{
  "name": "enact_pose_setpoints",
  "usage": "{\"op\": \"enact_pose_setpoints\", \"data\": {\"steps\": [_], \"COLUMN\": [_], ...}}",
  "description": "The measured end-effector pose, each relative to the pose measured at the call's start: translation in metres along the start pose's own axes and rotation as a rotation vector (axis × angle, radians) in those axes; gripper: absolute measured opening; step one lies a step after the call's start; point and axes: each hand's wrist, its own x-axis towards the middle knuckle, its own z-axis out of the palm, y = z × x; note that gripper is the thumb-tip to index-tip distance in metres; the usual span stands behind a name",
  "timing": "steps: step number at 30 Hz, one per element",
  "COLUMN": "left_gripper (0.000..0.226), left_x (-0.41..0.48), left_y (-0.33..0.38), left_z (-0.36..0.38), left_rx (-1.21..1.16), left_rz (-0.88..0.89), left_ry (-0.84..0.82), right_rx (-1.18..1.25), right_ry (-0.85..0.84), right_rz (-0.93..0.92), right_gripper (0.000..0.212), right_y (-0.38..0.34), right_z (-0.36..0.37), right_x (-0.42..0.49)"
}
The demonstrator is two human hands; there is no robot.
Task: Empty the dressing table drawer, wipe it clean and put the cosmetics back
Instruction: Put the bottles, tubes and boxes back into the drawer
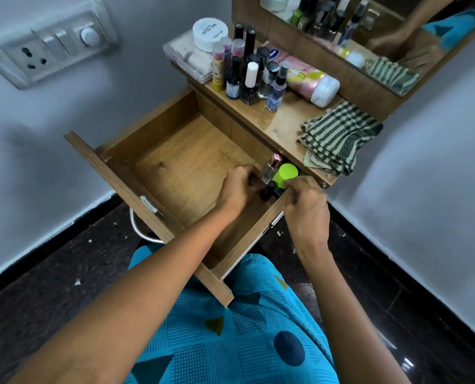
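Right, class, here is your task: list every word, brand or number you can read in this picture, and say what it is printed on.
"NAIL POLISH": upside down on the white jar lid; the other lines there are too blurred to read.
Print on the pink bottle: too blurred to read.
Labels on the small bottles: too small to read.
Nothing else shows legible text.

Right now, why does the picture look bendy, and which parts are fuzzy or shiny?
Head view: the wide lens bows the walls and tilts the drawer; toward its edges the switchboard and mirror go soft; at bottom right, light glints off the dark floor.
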Motion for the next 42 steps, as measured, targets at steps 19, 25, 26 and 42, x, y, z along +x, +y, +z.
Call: {"op": "enact_pose_setpoints", "data": {"steps": [19,25,26,42], "left_gripper": [0.037,0.027,0.027,0.023], "left_x": [0.056,0.056,0.055,0.009], "left_y": [0.092,0.09,0.091,0.078], "left_z": [-0.082,-0.078,-0.077,-0.072], "left_rx": [0.232,0.276,0.284,0.188], "left_rz": [0.337,0.322,0.331,0.365], "left_ry": [0.508,0.531,0.533,0.413], "right_rx": [0.243,0.242,0.246,0.332], "right_ry": [0.19,0.223,0.23,0.131], "right_rz": [-0.203,-0.221,-0.224,-0.246], "right_gripper": [0.036,0.024,0.022,0.019], "right_y": [-0.069,-0.068,-0.068,-0.06], "right_z": [-0.02,-0.023,-0.024,-0.033], "right_x": [0.127,0.128,0.129,0.082]}}
